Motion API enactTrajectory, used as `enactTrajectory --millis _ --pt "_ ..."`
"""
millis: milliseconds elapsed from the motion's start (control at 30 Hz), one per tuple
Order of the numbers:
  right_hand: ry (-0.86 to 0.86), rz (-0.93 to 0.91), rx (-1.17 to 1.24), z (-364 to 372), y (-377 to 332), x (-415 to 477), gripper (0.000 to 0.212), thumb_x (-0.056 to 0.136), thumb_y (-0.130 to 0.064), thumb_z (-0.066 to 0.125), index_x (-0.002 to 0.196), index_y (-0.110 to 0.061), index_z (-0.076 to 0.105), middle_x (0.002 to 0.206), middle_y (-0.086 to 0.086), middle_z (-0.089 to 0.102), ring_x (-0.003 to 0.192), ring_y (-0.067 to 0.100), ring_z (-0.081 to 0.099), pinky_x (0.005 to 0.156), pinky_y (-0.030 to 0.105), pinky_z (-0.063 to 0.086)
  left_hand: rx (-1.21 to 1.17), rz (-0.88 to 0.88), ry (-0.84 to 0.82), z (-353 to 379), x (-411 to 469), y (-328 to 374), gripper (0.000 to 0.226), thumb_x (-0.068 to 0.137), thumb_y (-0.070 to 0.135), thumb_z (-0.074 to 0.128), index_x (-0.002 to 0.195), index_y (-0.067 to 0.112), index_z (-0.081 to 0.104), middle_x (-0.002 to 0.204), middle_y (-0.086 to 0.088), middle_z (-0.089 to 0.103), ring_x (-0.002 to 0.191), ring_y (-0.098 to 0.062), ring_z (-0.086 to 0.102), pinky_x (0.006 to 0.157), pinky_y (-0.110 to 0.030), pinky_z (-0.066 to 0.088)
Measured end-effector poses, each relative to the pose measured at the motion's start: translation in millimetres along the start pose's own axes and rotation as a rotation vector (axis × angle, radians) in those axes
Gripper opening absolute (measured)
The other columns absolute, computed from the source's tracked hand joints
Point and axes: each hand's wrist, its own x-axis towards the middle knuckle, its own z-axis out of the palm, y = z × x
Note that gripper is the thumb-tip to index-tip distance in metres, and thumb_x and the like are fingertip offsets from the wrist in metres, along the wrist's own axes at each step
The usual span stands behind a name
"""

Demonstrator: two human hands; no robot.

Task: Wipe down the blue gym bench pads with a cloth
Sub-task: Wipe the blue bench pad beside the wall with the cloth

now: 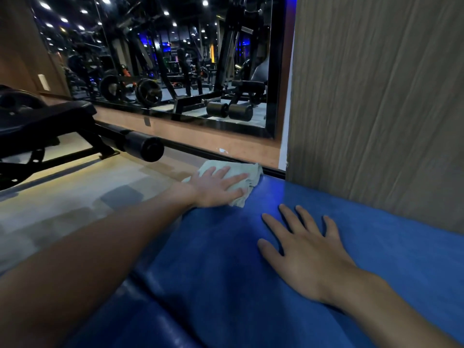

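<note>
1. The cloth (238, 165) looks thin, soft and light. We'd guess it bunches up rather than keeping a shape, so there's no need to pinch it. A flat palm on top should drag it fine.
2. Our left grip (218, 185) isn't clenched: fingers straight, pressing the cloth onto the far left corner of the blue pad (226, 247). The cloth pokes out past the fingertips, and one edge seems to hang over the pad's side above the floor (88, 197).
3. Our right grip (303, 249) is released, palm flat on bare pad near the wall (376, 109), well apart from the cloth.
4. The pad looks smooth, probably slick, so the cloth might slip out on quick strokes.
</note>
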Motion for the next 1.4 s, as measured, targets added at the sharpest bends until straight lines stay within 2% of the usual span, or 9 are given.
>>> enactTrajectory --millis 100,233,367,467,633,867,1100,1267,1400 --pt "0.007 0.003 0.02 0.6 0.3 0.7 0.067 0.092 -0.069 0.003 0.154 -0.044 -0.006 0.165 -0.007 -0.015 0.15 0.019 -0.02 0.117 0.058 -0.012 0.016 0.018 -0.024 5.9 -54.4 -14.9 0.056 0.094 0.073 0.014 0.146 0.064 -0.004 0.167 0.005 -0.006 0.153 -0.026 -0.003 0.12 -0.055 0.003" --pt "0.019 0.006 0.044 0.1 -0.8 -1.8 0.066 0.094 -0.068 0.004 0.155 -0.043 -0.001 0.165 -0.007 -0.012 0.15 0.019 -0.017 0.117 0.057 -0.012 0.038 0.022 -0.013 13.8 -138.4 -28.3 0.062 0.072 0.086 -0.005 0.132 0.074 -0.014 0.167 0.007 -0.01 0.153 -0.021 -0.007 0.121 -0.049 0.0" --pt "0.023 -0.012 0.054 -5.6 -3.9 -6.5 0.065 0.096 -0.066 0.008 0.155 -0.041 0.007 0.166 -0.006 -0.004 0.152 0.02 -0.011 0.117 0.059 -0.009 0.02 0.017 -0.044 13.1 -178.8 -31.9 0.063 0.065 0.09 -0.011 0.127 0.077 -0.016 0.166 0.008 -0.015 0.152 -0.019 -0.015 0.12 -0.046 -0.002" --pt "0.029 0.01 0.028 -16.6 10.1 -9.5 0.064 0.095 -0.067 0.007 0.154 -0.043 0.013 0.166 -0.009 0.001 0.152 0.02 -0.007 0.116 0.06 -0.009 0.015 -0.011 -0.068 10.2 -165.4 -28.9 0.07 0.063 0.092 -0.007 0.131 0.076 -0.015 0.166 0.009 -0.015 0.152 -0.022 -0.013 0.12 -0.05 -0.001" --pt "-0.025 0.136 0.006 -8.8 43.5 -15.0 0.07 0.087 -0.076 0.001 0.152 -0.049 -0.003 0.165 -0.011 -0.013 0.151 0.022 -0.015 0.115 0.062 -0.011 0.001 -0.063 -0.036 7.7 -93.0 -16.5 0.055 0.093 0.075 0.013 0.144 0.066 -0.006 0.167 0.007 -0.009 0.153 -0.027 -0.006 0.119 -0.057 0.002" --pt "0.016 0.111 0.023 -3.9 45.0 -13.0 0.068 0.09 -0.073 0.002 0.153 -0.048 -0.005 0.164 -0.01 -0.015 0.15 0.023 -0.019 0.115 0.061 -0.011 -0.025 -0.098 -0.024 -3.8 -1.5 15.8 0.055 0.093 0.073 0.016 0.145 0.066 -0.001 0.167 0.006 -0.003 0.153 -0.033 0.0 0.117 -0.061 0.002" --pt "0.063 0.102 0.105 -25.4 73.5 -31.9 0.063 0.094 -0.067 0.013 0.152 -0.045 0.022 0.165 -0.015 0.006 0.152 0.014 -0.002 0.118 0.057 -0.006 -0.041 -0.096 -0.017 -5.8 1.5 42.0 0.055 0.094 0.072 0.013 0.146 0.064 -0.002 0.167 0.005 -0.002 0.153 -0.032 0.0 0.117 -0.062 -0.002" --pt "-0.046 0.284 -0.013 -22.7 123.1 -67.1 0.068 0.088 -0.076 0.006 0.152 -0.051 0.0 0.165 -0.011 -0.008 0.152 0.021 -0.011 0.117 0.06 -0.007 -0.041 -0.024 0.007 -2.2 -9.4 82.3 0.056 0.095 0.071 0.015 0.148 0.062 0.0 0.167 0.006 -0.003 0.153 -0.031 -0.001 0.118 -0.06 -0.001" --pt "-0.019 0.254 0.076 -16.0 133.3 -72.5 0.068 0.089 -0.076 0.007 0.152 -0.05 0.003 0.165 -0.011 -0.008 0.152 0.022 -0.012 0.116 0.061 -0.009 -0.045 0.001 0.002 -1.7 -20.0 119.5 0.056 0.095 0.071 0.016 0.148 0.061 0.0 0.167 0.007 -0.004 0.153 -0.031 -0.002 0.118 -0.058 -0.002"
